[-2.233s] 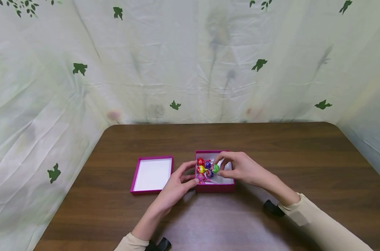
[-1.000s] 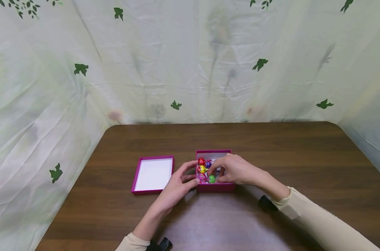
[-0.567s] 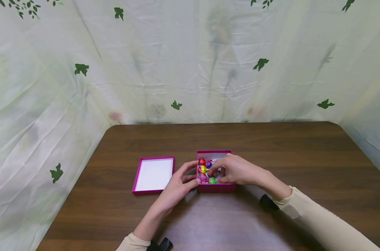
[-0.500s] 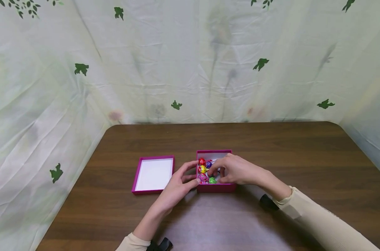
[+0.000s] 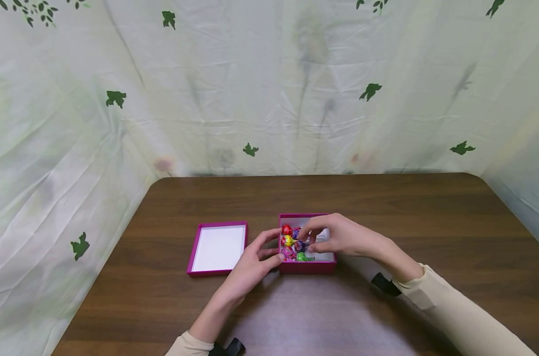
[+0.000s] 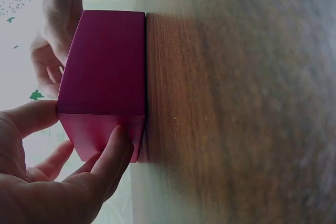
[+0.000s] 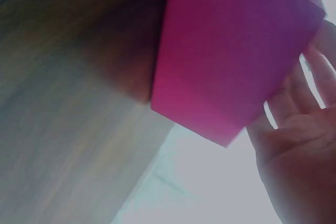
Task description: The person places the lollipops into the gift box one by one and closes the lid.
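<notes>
A magenta box [image 5: 307, 267] with a white inside stands on the table, wrapped lollipops lying along its left part. Among them are a red lollipop [image 5: 287, 229], a yellow lollipop [image 5: 287, 241], a pink lollipop [image 5: 289, 252], a green lollipop [image 5: 301, 256] and a dark purple lollipop [image 5: 299, 245]. My left hand [image 5: 250, 267] touches the box's left wall with its fingertips, thumb at the near corner in the head view. Over the box's right part is my right hand [image 5: 342, 236], bent fingers and thumb apart, fingertips right beside the dark lollipop. The right wrist view hides those fingertips behind the box wall.
A magenta lid [image 5: 219, 248] lies with its white inside up, left of the box. The brown wooden table [image 5: 385, 207] ends at a pale curtain [image 5: 269, 89] with leaf prints. Black wrist cameras sit under both sleeves.
The green lollipop, in my right fingers at first, now lies at the box's front wall. My right hand has since lifted slightly and drawn back right, uncovering the dark lollipop. The left hand stays put.
</notes>
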Demonstrator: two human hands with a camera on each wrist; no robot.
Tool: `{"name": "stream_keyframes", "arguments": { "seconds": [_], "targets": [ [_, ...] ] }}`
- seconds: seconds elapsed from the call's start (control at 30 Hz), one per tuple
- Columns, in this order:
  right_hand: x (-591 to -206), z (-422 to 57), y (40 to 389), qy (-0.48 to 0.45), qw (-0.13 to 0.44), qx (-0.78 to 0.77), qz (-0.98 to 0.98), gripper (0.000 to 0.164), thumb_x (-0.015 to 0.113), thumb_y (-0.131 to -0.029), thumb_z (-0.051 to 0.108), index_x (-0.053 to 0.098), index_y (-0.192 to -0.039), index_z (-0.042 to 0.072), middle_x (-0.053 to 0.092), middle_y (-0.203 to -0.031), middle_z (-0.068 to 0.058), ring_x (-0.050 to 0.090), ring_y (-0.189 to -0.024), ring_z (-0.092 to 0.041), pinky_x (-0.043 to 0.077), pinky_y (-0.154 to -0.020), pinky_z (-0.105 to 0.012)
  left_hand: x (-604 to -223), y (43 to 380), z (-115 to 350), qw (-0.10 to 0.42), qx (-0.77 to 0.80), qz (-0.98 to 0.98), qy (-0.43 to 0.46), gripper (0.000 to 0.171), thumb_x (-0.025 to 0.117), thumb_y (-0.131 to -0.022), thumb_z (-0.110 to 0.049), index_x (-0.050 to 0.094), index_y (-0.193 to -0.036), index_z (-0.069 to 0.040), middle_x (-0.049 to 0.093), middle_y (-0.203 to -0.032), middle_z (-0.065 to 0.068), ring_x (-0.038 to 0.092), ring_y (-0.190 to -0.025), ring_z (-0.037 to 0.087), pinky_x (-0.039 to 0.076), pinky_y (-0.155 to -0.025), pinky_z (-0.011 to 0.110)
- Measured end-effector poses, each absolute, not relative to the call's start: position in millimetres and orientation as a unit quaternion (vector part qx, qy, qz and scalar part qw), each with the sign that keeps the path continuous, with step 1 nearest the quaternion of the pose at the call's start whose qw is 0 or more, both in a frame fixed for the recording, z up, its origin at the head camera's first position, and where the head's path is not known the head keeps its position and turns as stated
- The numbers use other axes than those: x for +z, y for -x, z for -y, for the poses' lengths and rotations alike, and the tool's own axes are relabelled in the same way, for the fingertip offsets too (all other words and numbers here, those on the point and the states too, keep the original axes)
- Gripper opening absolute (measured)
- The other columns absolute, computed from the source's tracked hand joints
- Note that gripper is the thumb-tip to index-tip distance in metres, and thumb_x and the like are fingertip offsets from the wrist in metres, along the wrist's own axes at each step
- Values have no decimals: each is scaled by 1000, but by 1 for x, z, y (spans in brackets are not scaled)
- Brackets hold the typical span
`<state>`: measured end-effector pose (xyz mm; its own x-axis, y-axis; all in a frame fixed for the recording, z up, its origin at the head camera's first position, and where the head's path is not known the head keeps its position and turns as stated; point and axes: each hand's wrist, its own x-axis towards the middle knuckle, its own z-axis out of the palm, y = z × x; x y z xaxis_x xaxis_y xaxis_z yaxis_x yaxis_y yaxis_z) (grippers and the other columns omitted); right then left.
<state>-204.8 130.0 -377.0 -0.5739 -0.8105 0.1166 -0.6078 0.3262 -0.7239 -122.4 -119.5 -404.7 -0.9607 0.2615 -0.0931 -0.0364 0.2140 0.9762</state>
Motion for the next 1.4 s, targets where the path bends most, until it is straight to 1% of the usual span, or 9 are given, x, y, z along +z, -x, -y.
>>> {"name": "stream_keyframes", "arguments": {
  "seconds": [0.13,0.33,0.53,0.73,0.9,1.0,1.13,1.3,1.4],
  "targets": [
    [-371,-138,196,404,132,-398,-813,26,76,-87,14,71,-113,15,70,-106,1,63,-90,-10,53,-80,-42,-403,122,118,120,623,-770,-70,55,64,-96,-19,43,-147,-19,41,-150,7,52,-125,35,46,-97,52],
    [-368,-149,175,341,101,-440,-825,23,72,-92,26,70,-114,19,68,-107,6,62,-93,-12,52,-84,-35,-402,122,117,119,619,-774,-63,55,63,-96,-18,44,-147,-19,42,-150,7,52,-125,35,46,-97,51],
    [-364,-147,151,285,91,-489,-819,20,68,-94,23,69,-114,20,69,-107,3,65,-93,-14,53,-84,-34,-397,121,119,105,586,-801,-54,49,61,-97,-21,47,-145,-22,46,-147,6,53,-125,33,47,-95,53],
    [-358,-126,132,253,131,-532,-798,23,66,-95,30,67,-117,22,66,-114,-1,65,-98,-20,54,-84,-41,-385,109,130,34,493,-866,-70,45,63,-96,-20,53,-139,-24,52,-140,3,55,-123,30,49,-95,49],
    [-353,-99,118,254,165,-585,-752,28,63,-97,29,63,-125,21,61,-122,-3,66,-96,-28,54,-84,-38,-375,98,150,-36,420,-901,-101,45,66,-94,-14,55,-137,-19,56,-137,-1,55,-123,25,52,-91,43],
    [-351,-80,112,260,166,-589,-747,30,61,-98,34,60,-128,27,60,-122,3,66,-96,-21,52,-87,-36,-370,94,168,-77,378,-916,-107,45,66,-93,-13,57,-136,-17,58,-135,-1,54,-124,22,50,-94,45],
    [-353,-57,106,271,154,-564,-765,33,58,-99,39,56,-131,32,59,-121,12,62,-103,-10,50,-89,-35,-367,93,194,-116,341,-929,-85,38,65,-92,-11,62,-130,-11,59,-134,7,52,-126,30,42,-100,53],
    [-360,-31,101,265,175,-560,-765,42,58,-98,42,52,-136,26,56,-128,10,57,-114,-10,50,-87,-30,-371,95,223,-93,332,-938,-31,35,61,-95,-13,61,-128,-4,42,-146,21,36,-134,44,30,-104,64],
    [-366,-17,101,253,188,-564,-763,56,57,-97,44,44,-145,19,46,-145,3,53,-124,-17,47,-95,-31,-374,97,240,-54,344,-938,2,39,59,-97,-16,56,-133,-3,34,-149,25,30,-136,47,32,-103,65]
  ]
}}
